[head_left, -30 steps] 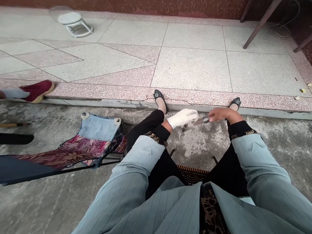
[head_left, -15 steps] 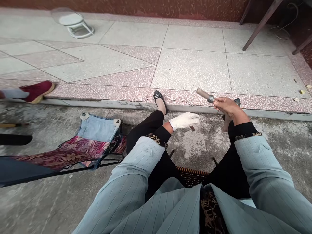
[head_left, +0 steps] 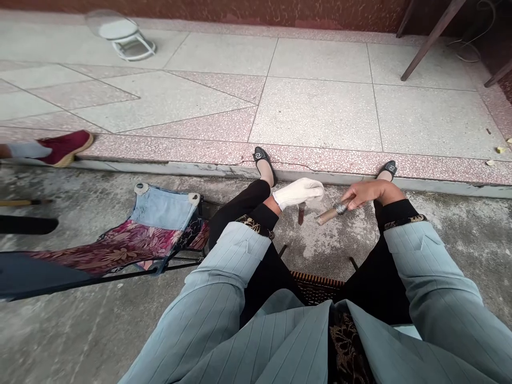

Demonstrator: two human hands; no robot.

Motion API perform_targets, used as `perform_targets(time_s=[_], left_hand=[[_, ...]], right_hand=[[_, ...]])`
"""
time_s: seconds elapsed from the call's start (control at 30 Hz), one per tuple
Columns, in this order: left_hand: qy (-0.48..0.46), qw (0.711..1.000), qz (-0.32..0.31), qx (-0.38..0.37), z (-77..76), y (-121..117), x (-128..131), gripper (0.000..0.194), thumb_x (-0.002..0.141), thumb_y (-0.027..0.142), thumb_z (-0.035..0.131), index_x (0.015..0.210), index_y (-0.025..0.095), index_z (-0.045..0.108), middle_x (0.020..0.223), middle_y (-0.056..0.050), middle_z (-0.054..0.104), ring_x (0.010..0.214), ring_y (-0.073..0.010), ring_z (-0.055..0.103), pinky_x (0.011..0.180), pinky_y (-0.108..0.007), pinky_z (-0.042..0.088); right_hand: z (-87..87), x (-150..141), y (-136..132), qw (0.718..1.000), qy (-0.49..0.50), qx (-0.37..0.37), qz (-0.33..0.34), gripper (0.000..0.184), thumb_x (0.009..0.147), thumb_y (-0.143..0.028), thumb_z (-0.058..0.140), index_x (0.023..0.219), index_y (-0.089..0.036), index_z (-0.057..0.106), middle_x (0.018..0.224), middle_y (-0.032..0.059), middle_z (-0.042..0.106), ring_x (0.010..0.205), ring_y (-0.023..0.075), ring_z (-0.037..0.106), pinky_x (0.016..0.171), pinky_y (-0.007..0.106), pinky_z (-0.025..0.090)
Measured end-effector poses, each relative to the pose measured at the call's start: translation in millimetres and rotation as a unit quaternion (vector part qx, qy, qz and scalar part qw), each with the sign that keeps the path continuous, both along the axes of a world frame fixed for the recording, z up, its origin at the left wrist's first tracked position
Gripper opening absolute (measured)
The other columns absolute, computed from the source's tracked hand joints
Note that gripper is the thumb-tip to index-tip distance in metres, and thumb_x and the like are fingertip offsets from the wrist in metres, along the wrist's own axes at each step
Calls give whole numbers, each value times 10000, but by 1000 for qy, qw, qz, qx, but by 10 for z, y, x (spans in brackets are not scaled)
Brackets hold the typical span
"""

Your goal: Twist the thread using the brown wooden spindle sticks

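Observation:
My left hand [head_left: 299,192] wears a white glove and is closed round a short dark rod [head_left: 301,213] that stands upright on the concrete floor [head_left: 332,240]. My right hand [head_left: 366,192] is bare and grips a hammer-like tool [head_left: 331,213] with a brown handle and a metal band. The tool points down and left, its end just right of the rod. Both hands are out in front of my knees, between my two black shoes [head_left: 260,156].
A folding stool with patchwork fabric [head_left: 152,229] stands at my left. Another person's red shoe [head_left: 64,146] rests on the tiled step [head_left: 312,106]. A white stand [head_left: 124,37] is far left; wooden furniture legs [head_left: 432,37] are far right. A woven seat edge [head_left: 316,285] shows below.
My right hand swung the tool up above the step half a second ago and has now brought it back down beside the rod. The gloved left hand stayed put.

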State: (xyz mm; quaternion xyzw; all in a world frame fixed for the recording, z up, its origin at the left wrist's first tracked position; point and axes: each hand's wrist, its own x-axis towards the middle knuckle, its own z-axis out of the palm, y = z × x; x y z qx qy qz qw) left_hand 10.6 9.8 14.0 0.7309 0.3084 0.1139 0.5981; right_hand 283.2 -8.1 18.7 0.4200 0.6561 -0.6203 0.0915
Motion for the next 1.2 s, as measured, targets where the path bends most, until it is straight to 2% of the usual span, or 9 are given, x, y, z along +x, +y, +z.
perform_targets(time_s=[0.07, 0.17, 0.27, 0.37, 0.6, 0.73, 0.93, 1.03, 1.2], left_hand=[[-7, 1000, 12, 7, -14, 41, -16, 304, 869, 422, 564, 752, 145, 604, 595, 3, 543, 515, -82, 444, 523, -225, 379], [-5, 999, 25, 23, -44, 61, -6, 305, 892, 418, 531, 780, 145, 608, 647, -11, 579, 548, -90, 484, 546, -226, 399], [30, 999, 10, 27, -73, 36, 29, 300, 880, 418, 569, 756, 151, 628, 631, -13, 592, 539, -95, 506, 551, -227, 402], [52, 997, 19, 54, -99, 19, 55, 259, 861, 382, 600, 730, 164, 648, 618, -9, 590, 576, -110, 538, 584, -226, 405], [46, 981, 48, 179, -146, 86, 33, 289, 922, 373, 474, 858, 181, 681, 978, -42, 692, 939, -185, 610, 864, -257, 442], [133, 968, -24, 211, -210, 102, 33, 360, 965, 403, 401, 881, 181, 671, 854, -44, 678, 822, -187, 618, 799, -275, 440], [199, 891, -62, 403, -305, 124, 63, 328, 969, 323, 404, 861, 166, 671, 943, -86, 673, 960, -222, 610, 850, -303, 412], [266, 881, -63, 387, -333, 143, 58, 342, 985, 346, 375, 913, 169, 659, 809, -68, 654, 821, -212, 612, 766, -303, 403], [237, 933, -76, 259, -280, 108, 55, 327, 971, 381, 370, 885, 185, 617, 804, -38, 664, 701, -175, 589, 613, -280, 344]], right_hand=[[70, 43, -36, 990, 134, -45, -18, 435, 724, -427, 795, 1076, -174, 753, 740, -2, 665, 603, 102, 536, 590, 231, 431], [152, 110, -57, 949, 262, 20, -176, 415, 716, -421, 818, 1012, -143, 734, 756, 3, 648, 607, 90, 523, 596, 223, 433], [154, 116, -42, 898, 300, 75, -313, 378, 726, -444, 819, 926, -141, 712, 722, 4, 608, 590, 86, 506, 588, 220, 431], [94, 77, -14, 876, 289, 82, -377, 346, 729, -431, 824, 870, -142, 694, 711, 8, 593, 594, 88, 511, 576, 215, 430], [23, 49, 31, 847, 288, 90, -437, 392, 691, -458, 844, 887, -162, 678, 720, 8, 592, 601, 104, 519, 549, 226, 433], [39, 45, 14, 856, 292, 87, -418, 359, 719, -434, 835, 884, -153, 686, 717, 8, 594, 603, 93, 521, 554, 214, 430], [39, 17, 2, 855, 297, 87, -416, 370, 709, -435, 844, 899, -153, 697, 721, 12, 604, 605, 94, 529, 550, 212, 440], [35, -13, 4, 855, 294, 83, -418, 364, 699, -429, 850, 875, -150, 695, 718, 14, 609, 608, 95, 534, 553, 209, 441], [-7, -113, 30, 843, 256, 107, -462, 415, 681, -498, 827, 861, -159, 667, 719, 13, 600, 581, 99, 509, 541, 226, 430]])
